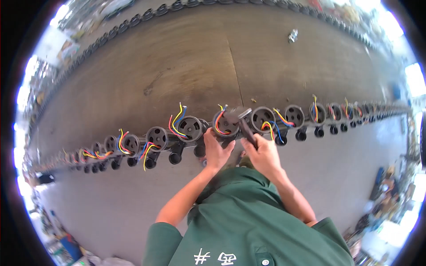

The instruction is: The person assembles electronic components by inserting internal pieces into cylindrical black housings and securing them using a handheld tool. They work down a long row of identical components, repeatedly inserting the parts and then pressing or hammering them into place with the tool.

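My right hand (265, 156) is closed around the handle of a hammer (248, 130). The hammer's head lies over the right rim of a round black housing (220, 129); whether it touches the rim I cannot tell. Red, yellow and blue wires rise from that housing. From the near side, my left hand (216, 151) grips the same housing, thumb and fingers at its lower edge. Just to the left is another black housing (190, 128) with wires, and to the right of the hammer stands one more housing (263, 119).
A long row of similar black housings runs left and right along the near edge of a brown table (186, 75). Another row (177, 5) lines its far edge. A small shiny metal part (293, 35) lies at the back right. Grey floor (328, 168) shows on my side.
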Demonstrator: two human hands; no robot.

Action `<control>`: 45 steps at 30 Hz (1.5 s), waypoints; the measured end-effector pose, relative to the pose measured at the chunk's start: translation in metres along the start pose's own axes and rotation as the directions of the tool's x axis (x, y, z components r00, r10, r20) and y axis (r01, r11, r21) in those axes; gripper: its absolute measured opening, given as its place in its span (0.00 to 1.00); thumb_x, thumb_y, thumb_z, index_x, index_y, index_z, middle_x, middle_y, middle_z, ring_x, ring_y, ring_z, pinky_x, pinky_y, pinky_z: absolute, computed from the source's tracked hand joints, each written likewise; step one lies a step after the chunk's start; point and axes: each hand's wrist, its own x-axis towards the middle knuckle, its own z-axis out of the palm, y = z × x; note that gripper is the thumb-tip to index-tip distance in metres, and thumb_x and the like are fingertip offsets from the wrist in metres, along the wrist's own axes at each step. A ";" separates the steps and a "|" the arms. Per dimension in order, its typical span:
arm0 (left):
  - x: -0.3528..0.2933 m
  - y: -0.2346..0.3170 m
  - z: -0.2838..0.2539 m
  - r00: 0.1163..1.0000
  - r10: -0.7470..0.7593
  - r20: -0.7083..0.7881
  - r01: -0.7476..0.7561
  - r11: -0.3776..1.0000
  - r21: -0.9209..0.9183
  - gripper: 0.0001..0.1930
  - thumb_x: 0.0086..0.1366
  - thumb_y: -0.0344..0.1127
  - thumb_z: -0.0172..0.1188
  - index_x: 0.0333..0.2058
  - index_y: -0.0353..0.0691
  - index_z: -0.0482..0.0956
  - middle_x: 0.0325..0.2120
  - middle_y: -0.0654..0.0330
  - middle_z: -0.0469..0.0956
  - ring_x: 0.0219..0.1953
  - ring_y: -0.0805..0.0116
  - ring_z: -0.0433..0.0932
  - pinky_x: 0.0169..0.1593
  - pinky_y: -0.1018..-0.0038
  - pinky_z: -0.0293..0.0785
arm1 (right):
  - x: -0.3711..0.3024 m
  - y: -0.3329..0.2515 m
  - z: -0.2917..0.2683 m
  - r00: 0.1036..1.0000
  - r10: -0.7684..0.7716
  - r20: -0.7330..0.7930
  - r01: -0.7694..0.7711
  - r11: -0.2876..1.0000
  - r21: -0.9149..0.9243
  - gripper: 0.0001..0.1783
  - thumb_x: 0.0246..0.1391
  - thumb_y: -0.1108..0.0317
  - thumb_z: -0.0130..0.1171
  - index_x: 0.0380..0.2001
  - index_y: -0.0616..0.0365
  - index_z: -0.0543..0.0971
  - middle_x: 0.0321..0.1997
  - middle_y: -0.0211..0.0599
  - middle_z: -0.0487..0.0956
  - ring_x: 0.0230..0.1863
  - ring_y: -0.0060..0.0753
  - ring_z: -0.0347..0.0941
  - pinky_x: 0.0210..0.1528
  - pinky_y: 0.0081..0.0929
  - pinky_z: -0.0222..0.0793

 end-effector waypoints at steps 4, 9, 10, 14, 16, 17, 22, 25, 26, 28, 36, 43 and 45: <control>0.022 -0.006 0.017 0.976 0.163 -0.145 -0.167 0.986 -0.020 0.47 0.48 0.38 0.80 0.63 0.33 0.61 0.57 0.46 0.68 0.60 0.43 0.68 0.65 0.55 0.63 | 0.018 0.011 0.015 0.989 0.096 0.117 -0.056 0.951 -0.304 0.26 0.65 0.46 0.57 0.34 0.63 0.81 0.24 0.53 0.79 0.27 0.54 0.77 0.34 0.45 0.69; 0.026 -0.030 0.022 0.979 0.088 -0.186 -0.131 0.964 -0.233 0.53 0.42 0.39 0.83 0.64 0.34 0.60 0.54 0.49 0.73 0.58 0.46 0.74 0.60 0.57 0.70 | 0.011 -0.030 -0.007 0.989 0.085 0.121 -0.059 0.977 -0.203 0.22 0.66 0.52 0.59 0.32 0.65 0.80 0.19 0.33 0.74 0.24 0.24 0.69 0.29 0.32 0.65; 0.024 -0.028 0.020 0.984 0.061 -0.164 -0.107 0.954 -0.282 0.53 0.42 0.39 0.83 0.65 0.34 0.60 0.54 0.50 0.74 0.57 0.47 0.75 0.59 0.58 0.72 | 0.007 -0.037 -0.011 0.989 0.090 0.121 -0.078 0.992 -0.096 0.21 0.66 0.55 0.58 0.31 0.65 0.78 0.19 0.29 0.72 0.24 0.21 0.67 0.28 0.29 0.63; 0.027 -0.031 0.022 0.989 0.041 -0.140 -0.081 0.953 -0.291 0.52 0.41 0.37 0.83 0.63 0.40 0.61 0.54 0.49 0.74 0.57 0.46 0.76 0.57 0.59 0.75 | 0.009 0.007 0.015 0.999 -0.029 -0.039 0.028 1.000 -0.012 0.21 0.70 0.54 0.55 0.24 0.53 0.70 0.18 0.19 0.67 0.19 0.13 0.61 0.20 0.20 0.56; 0.027 -0.033 0.021 0.987 0.053 -0.152 -0.097 0.948 -0.304 0.52 0.40 0.38 0.83 0.63 0.42 0.61 0.54 0.49 0.74 0.58 0.45 0.75 0.57 0.59 0.75 | 0.016 0.014 0.033 0.995 0.086 0.043 -0.067 0.942 -0.328 0.22 0.69 0.54 0.56 0.30 0.63 0.78 0.21 0.30 0.73 0.25 0.25 0.67 0.29 0.32 0.65; 0.028 -0.036 0.023 0.986 0.060 -0.156 -0.105 0.947 -0.302 0.52 0.40 0.38 0.83 0.63 0.41 0.61 0.54 0.49 0.74 0.58 0.44 0.75 0.57 0.59 0.75 | 0.023 0.017 0.030 0.989 0.137 0.053 -0.116 0.948 -0.298 0.23 0.69 0.52 0.56 0.29 0.63 0.77 0.20 0.30 0.73 0.24 0.24 0.66 0.29 0.31 0.65; 0.026 -0.045 0.028 0.988 0.030 -0.154 -0.079 0.943 -0.325 0.53 0.39 0.39 0.83 0.63 0.40 0.61 0.58 0.48 0.72 0.60 0.43 0.73 0.59 0.57 0.74 | 0.026 -0.023 -0.001 0.982 0.125 0.144 -0.107 0.986 -0.130 0.21 0.71 0.53 0.53 0.24 0.51 0.69 0.18 0.17 0.65 0.17 0.10 0.58 0.18 0.16 0.51; 0.027 -0.042 0.023 0.993 0.029 -0.110 -0.062 0.950 -0.307 0.52 0.40 0.40 0.83 0.63 0.39 0.62 0.59 0.47 0.71 0.61 0.42 0.72 0.60 0.57 0.73 | 0.002 -0.052 -0.002 0.989 0.120 0.087 -0.132 0.980 0.149 0.22 0.70 0.56 0.52 0.21 0.52 0.68 0.17 0.18 0.64 0.16 0.11 0.57 0.17 0.17 0.50; 0.027 -0.044 0.025 0.993 0.031 -0.110 -0.064 0.949 -0.310 0.52 0.39 0.40 0.83 0.63 0.39 0.62 0.59 0.47 0.71 0.61 0.42 0.72 0.60 0.57 0.73 | 0.000 -0.040 0.001 0.996 0.080 0.044 -0.086 0.980 0.179 0.23 0.70 0.56 0.52 0.20 0.52 0.68 0.16 0.19 0.65 0.15 0.13 0.58 0.17 0.18 0.52; 0.028 -0.046 0.029 0.994 0.040 -0.106 -0.072 0.947 -0.314 0.52 0.39 0.41 0.83 0.63 0.39 0.62 0.59 0.47 0.70 0.62 0.42 0.71 0.60 0.56 0.72 | 0.004 -0.003 0.024 0.999 -0.036 0.000 0.036 0.988 -0.148 0.23 0.70 0.55 0.53 0.20 0.53 0.70 0.16 0.22 0.67 0.15 0.16 0.61 0.18 0.21 0.56; 0.031 -0.047 0.025 0.987 0.073 -0.142 -0.115 0.942 -0.314 0.51 0.40 0.40 0.83 0.62 0.38 0.63 0.58 0.47 0.72 0.60 0.43 0.72 0.59 0.56 0.72 | 0.012 -0.041 0.000 0.935 0.294 0.198 -0.320 0.941 0.114 0.25 0.71 0.47 0.53 0.24 0.52 0.71 0.17 0.18 0.65 0.18 0.11 0.59 0.19 0.16 0.53; 0.031 -0.044 0.027 0.982 0.115 -0.151 -0.157 0.941 -0.300 0.51 0.39 0.40 0.83 0.61 0.38 0.63 0.56 0.47 0.72 0.60 0.44 0.73 0.60 0.56 0.71 | 0.023 0.051 0.033 0.996 -0.079 0.037 0.083 0.987 -0.140 0.23 0.71 0.48 0.54 0.29 0.55 0.74 0.16 0.20 0.65 0.17 0.15 0.63 0.19 0.18 0.56; 0.025 -0.040 0.027 0.980 0.109 -0.169 -0.156 0.942 -0.296 0.51 0.40 0.41 0.83 0.61 0.38 0.63 0.56 0.47 0.73 0.59 0.44 0.73 0.60 0.57 0.71 | 0.025 0.049 0.030 0.978 0.174 0.120 -0.149 0.971 -0.188 0.25 0.70 0.45 0.55 0.28 0.55 0.74 0.16 0.19 0.65 0.17 0.15 0.62 0.20 0.20 0.57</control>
